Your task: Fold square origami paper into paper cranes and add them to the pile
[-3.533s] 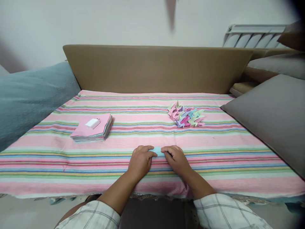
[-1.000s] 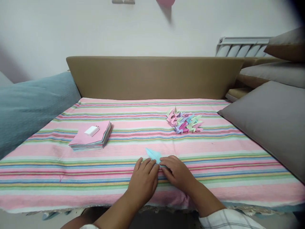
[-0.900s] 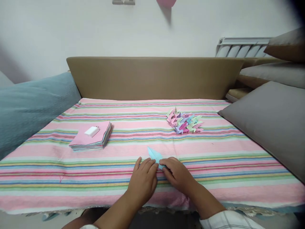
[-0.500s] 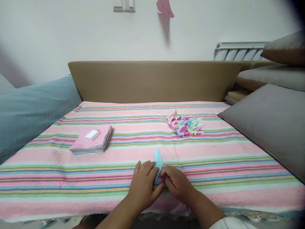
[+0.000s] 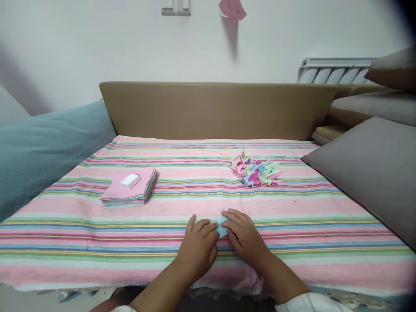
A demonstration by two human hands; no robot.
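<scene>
Between my two hands a small piece of light blue folded paper (image 5: 222,230) lies on the striped cloth, mostly covered by fingers. My left hand (image 5: 199,246) presses its fingertips on the paper's left side, with its thumb tucked low. From the right, my right hand (image 5: 244,237) holds the other side with bent fingers, its fingertips over the upper edge. Farther back and to the right sits a cluster of folded paper cranes (image 5: 255,171) in pink, purple, green and blue.
On the left a stack of coloured paper squares (image 5: 147,190) carries a white charger plug (image 5: 131,180). The striped cloth (image 5: 182,201) covers the seat. Grey cushions (image 5: 367,160) lie at the right, a blue armrest (image 5: 58,147) at the left, and a brown backrest (image 5: 214,110) behind.
The blue paper has gone from standing lengthwise as a narrow diamond to a shorter shape between my fingers. My right hand has moved up and onto it. The view shifted slightly.
</scene>
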